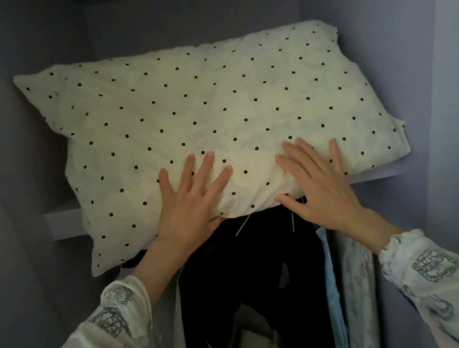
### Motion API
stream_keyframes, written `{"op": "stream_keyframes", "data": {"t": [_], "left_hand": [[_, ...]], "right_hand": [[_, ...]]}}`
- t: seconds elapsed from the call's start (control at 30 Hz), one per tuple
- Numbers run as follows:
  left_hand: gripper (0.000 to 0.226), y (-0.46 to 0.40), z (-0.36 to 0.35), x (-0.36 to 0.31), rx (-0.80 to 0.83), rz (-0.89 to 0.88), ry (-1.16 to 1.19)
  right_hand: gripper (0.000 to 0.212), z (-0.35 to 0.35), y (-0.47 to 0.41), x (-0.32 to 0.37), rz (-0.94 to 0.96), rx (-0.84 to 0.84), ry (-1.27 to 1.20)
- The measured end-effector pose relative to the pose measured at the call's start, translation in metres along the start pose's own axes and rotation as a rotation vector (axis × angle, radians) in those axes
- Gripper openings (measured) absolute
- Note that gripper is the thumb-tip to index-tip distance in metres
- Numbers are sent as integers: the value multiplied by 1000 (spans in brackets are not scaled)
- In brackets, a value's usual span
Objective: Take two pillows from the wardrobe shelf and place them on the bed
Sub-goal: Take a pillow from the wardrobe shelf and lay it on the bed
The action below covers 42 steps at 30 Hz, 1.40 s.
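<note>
A cream pillow with black dots lies on the wardrobe shelf, its front edge hanging over the shelf lip. My left hand rests flat on the pillow's front edge, fingers spread. My right hand lies beside it, fingers on top and the thumb under the edge. Only this one pillow shows; nothing beneath or behind it can be made out. The bed is out of view.
Below the shelf hang clothes: a black garment in the middle, light blue and patterned pieces to the right. Wardrobe side walls close in on both sides. The shelf space above the pillow is dark.
</note>
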<state>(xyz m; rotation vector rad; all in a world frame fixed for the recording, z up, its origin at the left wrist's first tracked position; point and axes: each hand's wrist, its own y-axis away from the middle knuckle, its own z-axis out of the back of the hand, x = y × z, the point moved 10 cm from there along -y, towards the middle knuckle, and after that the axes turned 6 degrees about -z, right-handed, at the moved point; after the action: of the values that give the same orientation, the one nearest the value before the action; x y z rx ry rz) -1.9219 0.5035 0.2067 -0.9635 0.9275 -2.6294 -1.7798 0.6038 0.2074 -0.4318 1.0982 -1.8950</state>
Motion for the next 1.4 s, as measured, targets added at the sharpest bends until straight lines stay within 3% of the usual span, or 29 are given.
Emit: {"op": "stream_keyframes", "data": {"t": [0.33,0.67,0.93,1.1,1.23,1.4], "left_hand": [[52,13,-6,-15,-110,75,201],[58,-48,22,84,-125,330,158],[67,-3,-16,105,-163,572,206],[66,35,-35,91,-201,725,279],[63,72,-46,76,-195,797,294],[70,100,-55,79,-228,780,461]], "right_hand": [[63,-32,-32,6,1,-71,135],[62,-32,-15,4,334,-353,171],[54,-30,-21,1,447,-335,207],[57,-19,-17,0,181,-377,133],[58,-25,-9,-21,-155,-250,-64],[53,-34,-16,-32,-221,-93,-195]]}}
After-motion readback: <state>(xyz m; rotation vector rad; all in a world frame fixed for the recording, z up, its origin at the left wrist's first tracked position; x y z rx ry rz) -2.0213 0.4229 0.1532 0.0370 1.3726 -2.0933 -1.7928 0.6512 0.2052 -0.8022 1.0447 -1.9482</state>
